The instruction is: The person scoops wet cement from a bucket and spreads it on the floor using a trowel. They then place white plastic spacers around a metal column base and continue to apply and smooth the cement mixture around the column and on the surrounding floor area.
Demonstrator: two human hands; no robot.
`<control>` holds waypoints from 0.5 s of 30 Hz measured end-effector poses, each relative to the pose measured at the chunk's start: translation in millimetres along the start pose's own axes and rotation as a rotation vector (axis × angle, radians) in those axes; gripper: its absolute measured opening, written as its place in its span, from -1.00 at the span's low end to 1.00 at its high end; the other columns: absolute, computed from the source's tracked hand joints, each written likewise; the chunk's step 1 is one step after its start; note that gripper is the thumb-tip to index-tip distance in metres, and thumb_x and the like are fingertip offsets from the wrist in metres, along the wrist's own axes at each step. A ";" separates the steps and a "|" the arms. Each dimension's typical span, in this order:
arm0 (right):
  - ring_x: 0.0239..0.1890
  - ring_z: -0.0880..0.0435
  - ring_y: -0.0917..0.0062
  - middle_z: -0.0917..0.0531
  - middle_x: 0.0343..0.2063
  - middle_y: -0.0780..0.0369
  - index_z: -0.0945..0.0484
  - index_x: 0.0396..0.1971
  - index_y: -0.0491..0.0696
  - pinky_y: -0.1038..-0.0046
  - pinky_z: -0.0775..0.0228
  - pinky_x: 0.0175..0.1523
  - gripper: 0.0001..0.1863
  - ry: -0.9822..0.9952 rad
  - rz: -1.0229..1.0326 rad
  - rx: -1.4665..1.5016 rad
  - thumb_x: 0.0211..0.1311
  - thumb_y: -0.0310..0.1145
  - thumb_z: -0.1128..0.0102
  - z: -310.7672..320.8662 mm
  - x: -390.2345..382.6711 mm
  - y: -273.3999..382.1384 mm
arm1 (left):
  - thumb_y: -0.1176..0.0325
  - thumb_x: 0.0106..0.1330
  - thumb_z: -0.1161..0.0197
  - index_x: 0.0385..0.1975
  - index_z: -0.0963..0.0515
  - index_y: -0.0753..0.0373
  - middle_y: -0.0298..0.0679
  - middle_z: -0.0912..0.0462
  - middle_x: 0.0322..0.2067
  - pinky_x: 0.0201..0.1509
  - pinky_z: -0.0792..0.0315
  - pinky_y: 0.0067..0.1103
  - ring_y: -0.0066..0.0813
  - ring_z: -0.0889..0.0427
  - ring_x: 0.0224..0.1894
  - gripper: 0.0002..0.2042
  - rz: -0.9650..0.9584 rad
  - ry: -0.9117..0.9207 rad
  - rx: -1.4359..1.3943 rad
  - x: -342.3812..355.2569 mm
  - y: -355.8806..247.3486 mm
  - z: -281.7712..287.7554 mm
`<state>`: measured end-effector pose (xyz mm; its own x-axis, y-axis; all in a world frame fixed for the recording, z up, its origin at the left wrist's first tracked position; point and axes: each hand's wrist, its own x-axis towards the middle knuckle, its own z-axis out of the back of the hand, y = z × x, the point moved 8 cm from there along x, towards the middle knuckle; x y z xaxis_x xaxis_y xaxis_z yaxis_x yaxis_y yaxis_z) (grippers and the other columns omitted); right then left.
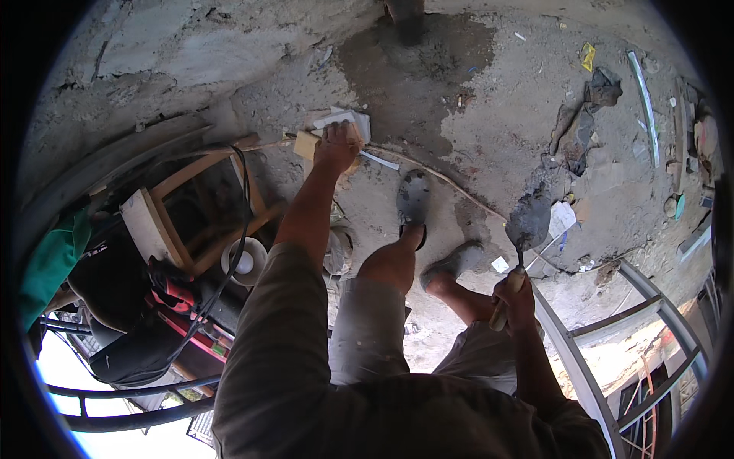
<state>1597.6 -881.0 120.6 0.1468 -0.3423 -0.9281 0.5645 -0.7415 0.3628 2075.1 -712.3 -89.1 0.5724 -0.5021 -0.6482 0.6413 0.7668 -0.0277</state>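
With right hand and left hand apart, gripping by its wooden handle a stiff, likely blade-heavy grey metal trowel in the right, beside the edge of a grey metal frame; touching flat, stacked white-and-tan pieces, perhaps brittle, with the left, not clearly gripping; having open room over rough grey floor.

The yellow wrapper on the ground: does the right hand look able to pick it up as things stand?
Probably not: the right hand grips a trowel, and the yellow wrapper lies well beyond its blade.
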 end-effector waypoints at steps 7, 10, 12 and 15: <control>-0.56 -0.54 0.60 -0.53 -0.55 0.29 -0.36 -0.23 -0.03 0.49 -0.46 -0.43 -0.72 -0.049 0.183 -0.089 0.13 -0.49 -0.29 -47.2 197.7 1.0 | -0.11 0.17 -0.40 0.29 -0.31 0.25 0.07 -0.31 0.31 0.36 -0.27 -0.05 0.09 -0.37 0.32 -0.22 0.071 -0.257 -0.281 -37.3 11.5 -17.6; -0.56 -0.54 0.62 -0.52 -0.56 0.30 -0.37 -0.26 -0.02 0.50 -0.44 -0.44 -0.73 -0.113 0.270 -0.036 0.14 -0.47 -0.30 -37.7 266.4 -10.6 | 0.05 0.04 -0.54 0.43 -0.14 0.12 0.02 -0.22 0.37 0.39 -0.20 0.02 0.06 -0.22 0.40 -0.04 -0.026 -0.389 0.012 -18.8 -10.2 6.2; -0.56 -0.54 0.60 -0.53 -0.55 0.30 -0.38 -0.25 -0.03 0.49 -0.43 -0.45 -0.72 -0.130 0.268 0.014 0.13 -0.45 -0.32 -43.1 297.2 -14.0 | 0.05 -0.08 -0.59 0.49 -0.03 0.05 -0.06 -0.28 0.31 0.35 -0.20 0.04 0.00 -0.23 0.38 0.10 -0.057 -0.366 0.178 -0.2 4.8 2.7; -0.47 -0.59 0.48 -0.58 -0.50 0.23 -0.42 -0.20 -0.07 0.37 -0.48 -0.34 -0.69 -0.230 0.334 -0.109 0.11 -0.36 -0.34 -18.7 340.4 -12.8 | 0.10 -0.12 -0.58 0.48 -0.06 0.06 -0.10 -0.30 0.31 0.35 -0.21 0.01 -0.01 -0.25 0.37 0.09 0.002 -0.275 0.064 16.0 -3.9 13.3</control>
<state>1655.5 -977.3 -201.4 0.1581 -0.6827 -0.7134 0.6012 -0.5066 0.6180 2088.6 -728.6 -89.2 0.6850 -0.5973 -0.4171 0.6662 0.7453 0.0266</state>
